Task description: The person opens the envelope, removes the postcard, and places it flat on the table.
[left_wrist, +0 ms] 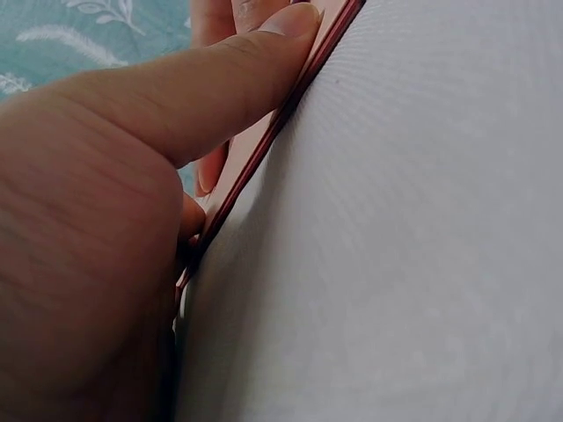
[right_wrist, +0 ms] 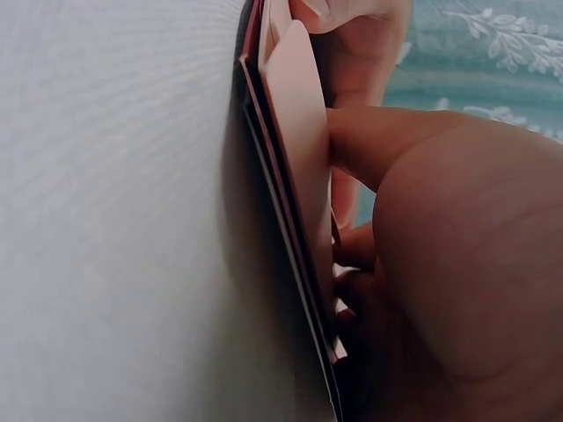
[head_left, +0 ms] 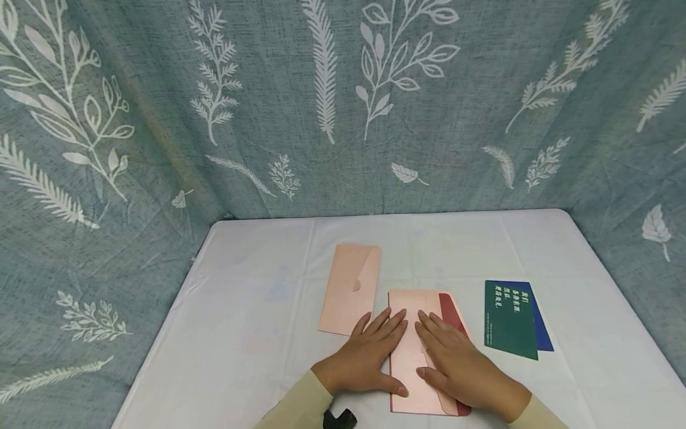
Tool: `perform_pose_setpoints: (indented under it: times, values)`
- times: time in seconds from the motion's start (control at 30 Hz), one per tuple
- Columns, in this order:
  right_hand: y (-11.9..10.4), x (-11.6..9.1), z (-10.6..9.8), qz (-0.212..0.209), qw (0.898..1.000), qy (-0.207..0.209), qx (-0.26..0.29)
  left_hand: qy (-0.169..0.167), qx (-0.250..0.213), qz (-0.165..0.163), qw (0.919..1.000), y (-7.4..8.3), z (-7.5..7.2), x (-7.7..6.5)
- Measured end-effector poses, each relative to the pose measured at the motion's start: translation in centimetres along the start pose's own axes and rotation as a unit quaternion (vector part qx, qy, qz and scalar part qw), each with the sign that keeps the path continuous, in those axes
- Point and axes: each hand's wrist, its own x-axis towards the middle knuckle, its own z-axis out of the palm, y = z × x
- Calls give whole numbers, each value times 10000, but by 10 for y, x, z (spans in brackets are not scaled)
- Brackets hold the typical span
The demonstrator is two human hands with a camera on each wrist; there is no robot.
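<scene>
A pale pink envelope [head_left: 409,351] lies on the table in the head view, with a dark red strip [head_left: 450,311] showing along its right side. My left hand [head_left: 364,363] rests on its left edge, fingers extended and thumb on the lower part. From the other side my right hand [head_left: 463,363] lies over the envelope's flap, its fingers also straight. In the left wrist view the left thumb [left_wrist: 237,83] touches the pink surface beside a dark red edge. The right wrist view shows the flap [right_wrist: 299,114] slightly raised above several thin layers under the right thumb [right_wrist: 396,145].
Another pink envelope [head_left: 348,286] with a round seal lies farther back to the left. On the right, a green card [head_left: 506,322] with white writing overlaps a blue card [head_left: 543,333]. A leaf-patterned curtain [head_left: 300,107] hangs behind the white table [head_left: 246,310].
</scene>
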Motion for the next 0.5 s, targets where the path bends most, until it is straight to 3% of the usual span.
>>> perform_pose_setpoints:
  times: [0.5]
  values:
    - [-2,-1,-6,-37,10000,-12,45,-37,-76,-31,10000,1,-1,-1]
